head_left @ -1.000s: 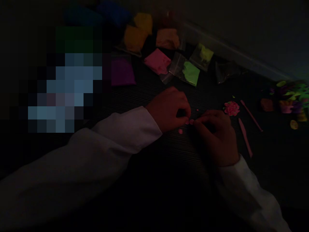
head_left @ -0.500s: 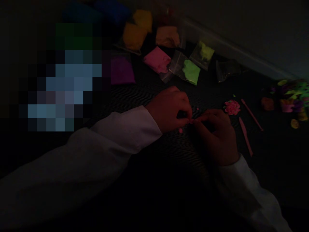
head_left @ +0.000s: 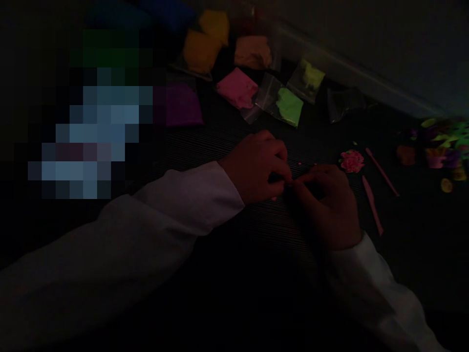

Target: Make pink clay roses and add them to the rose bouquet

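Observation:
In dim light, my left hand (head_left: 259, 167) and my right hand (head_left: 327, 204) meet fingertip to fingertip above the dark table. Both are closed in a pinch on a tiny piece of pink clay (head_left: 290, 184), mostly hidden by the fingers. Under my left fingers a small pink clay bit (head_left: 274, 198) lies on the table, partly covered. Another pink crumb (head_left: 299, 163) sits just beyond the hands. Right of my right hand is a ruffled pink clay flower (head_left: 352, 161) with green at its edge.
Two pink modelling tools (head_left: 373, 205) (head_left: 382, 172) lie at the right. Farther right are small coloured clay figures (head_left: 436, 158). Along the back lie bags of clay: purple (head_left: 183, 104), orange (head_left: 201, 51), pink (head_left: 237, 88), green (head_left: 290, 105) and yellow (head_left: 312, 78). A blurred patch covers the left.
The fingertips have closed in a little, and the pink clay between them shows less. My left thumb now hides more of the bit on the table. The view has shifted slightly.

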`<state>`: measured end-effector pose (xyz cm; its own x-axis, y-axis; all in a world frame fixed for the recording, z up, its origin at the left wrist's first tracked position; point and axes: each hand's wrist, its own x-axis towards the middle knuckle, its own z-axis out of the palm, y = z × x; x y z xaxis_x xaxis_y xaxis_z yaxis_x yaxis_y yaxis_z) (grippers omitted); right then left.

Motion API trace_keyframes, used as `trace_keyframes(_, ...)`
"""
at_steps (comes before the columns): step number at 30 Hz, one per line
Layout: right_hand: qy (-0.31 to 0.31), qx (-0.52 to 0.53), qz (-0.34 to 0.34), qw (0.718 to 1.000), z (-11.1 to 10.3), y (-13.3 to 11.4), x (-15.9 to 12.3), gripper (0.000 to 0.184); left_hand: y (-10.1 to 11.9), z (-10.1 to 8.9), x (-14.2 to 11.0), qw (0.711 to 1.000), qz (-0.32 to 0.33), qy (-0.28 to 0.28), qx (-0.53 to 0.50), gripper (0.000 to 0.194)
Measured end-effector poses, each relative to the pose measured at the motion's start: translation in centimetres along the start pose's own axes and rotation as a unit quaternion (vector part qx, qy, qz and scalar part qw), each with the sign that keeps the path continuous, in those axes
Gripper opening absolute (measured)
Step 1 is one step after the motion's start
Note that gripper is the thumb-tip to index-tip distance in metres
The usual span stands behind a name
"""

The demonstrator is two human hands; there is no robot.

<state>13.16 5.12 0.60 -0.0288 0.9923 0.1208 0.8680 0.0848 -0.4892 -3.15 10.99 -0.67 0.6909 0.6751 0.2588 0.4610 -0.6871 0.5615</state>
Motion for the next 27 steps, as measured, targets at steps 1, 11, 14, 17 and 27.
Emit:
trace_keyframes(1, -0.002, -0.005, -0.002, 1.0, -0.07, 0.02, -0.01, 0.01, -0.01, -0.02, -0.02, 1.0, 0.001, -0.002, 0.001, 0.016)
trace_keyframes(11, 0.009, -0.028, -0.08, 0.996, -0.93, -0.14, -0.69, 0.015, -0.1, 0.03, -0.09, 1.0, 0.004, -0.003, 0.01, 0.016)
trace_keyframes(14, 0.0, -0.045, -0.095, 0.994, -0.78, -0.05, -0.69, 0.018, -0.08, 0.03, -0.07, 1.0, 0.001, 0.0, 0.009, 0.016)
trace_keyframes(17, -0.003, -0.054, -0.098, 0.994, -0.63, 0.12, -0.59, 0.017, -0.03, 0.03, -0.05, 1.0, 0.001, -0.002, 0.005, 0.016)
trace_keyframes(27, 0.003, -0.025, -0.087, 0.996, -0.57, -0.07, -0.47, 0.013, -0.08, -0.13, 0.29, 1.0, -0.008, 0.023, -0.012, 0.015)
